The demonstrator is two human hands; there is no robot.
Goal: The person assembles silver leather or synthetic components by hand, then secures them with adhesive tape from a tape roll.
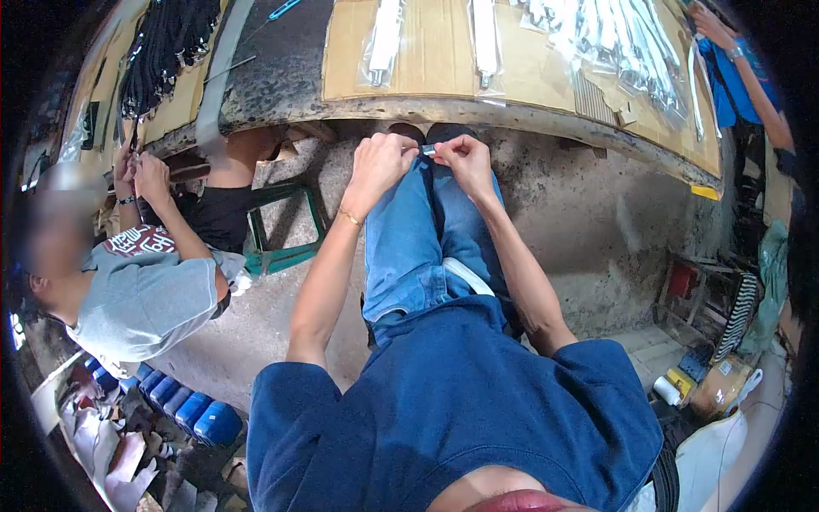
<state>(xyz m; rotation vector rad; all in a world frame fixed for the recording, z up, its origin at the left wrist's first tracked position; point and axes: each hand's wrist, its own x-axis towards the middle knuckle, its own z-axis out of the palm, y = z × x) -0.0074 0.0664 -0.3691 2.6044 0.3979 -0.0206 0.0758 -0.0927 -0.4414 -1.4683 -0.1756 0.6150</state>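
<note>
Above my jeans, close to the table's front edge, my two hands nearly meet. My left hand (384, 165) is closed, its thumb and fingertips pinched at the left end of a small pale, shiny piece (428, 149). At the right end of that piece, my right hand (466, 164) is closed in a pinch with thumb and forefinger. The piece is too small to make out clearly. Beyond my hands, two white strips in clear plastic, a left one (386, 38) and a right one (485, 38), lie on cardboard (435, 64).
A worktable edge (409, 109) runs across in front, holding bagged white strips (627, 43) and black straps (166, 60). A co-worker (149, 282) sits at left beside a green stool (286, 260). Another person's arm (755, 85) shows at right. Blue containers (217, 422) stand lower left.
</note>
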